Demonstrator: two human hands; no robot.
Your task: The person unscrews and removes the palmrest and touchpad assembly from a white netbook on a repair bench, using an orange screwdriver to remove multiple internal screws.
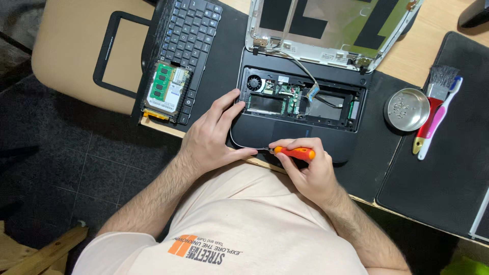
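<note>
Nearest the camera, the right hand (310, 170) is closed around an orange-handled screwdriver (293, 152), held almost level with its thin metal shaft pointing toward nine o'clock. The tip meets the front edge of the opened black laptop base (285, 133), just beside the thumb of the left hand (211, 137). The left hand grips nothing; it lies flat and spread on the base's near left corner, fingers reaching toward one o'clock and touching the rim of the open bay.

Inside that bay, at twelve o'clock from the hands, sit a small round fan (254, 83), green circuit boards and a thin cable that runs up to the detached screen lid (331, 25), which lies back-side up, silver with black strips.

At ten o'clock from the left hand a removed drive (165, 92) lies on the loose black keyboard (188, 35); it bears a white rectangular label with a green memory board laid over it. Farther toward nine o'clock rests an empty black screen bezel (109, 51) on the tan table (66, 46).

At three o'clock from the right hand, well apart, a round metal dish (407, 109) holds small screws. Just beside it lie a red-handled brush (433, 102) and a pink-and-white toothbrush (440, 118) on a black mat (448, 168).
</note>
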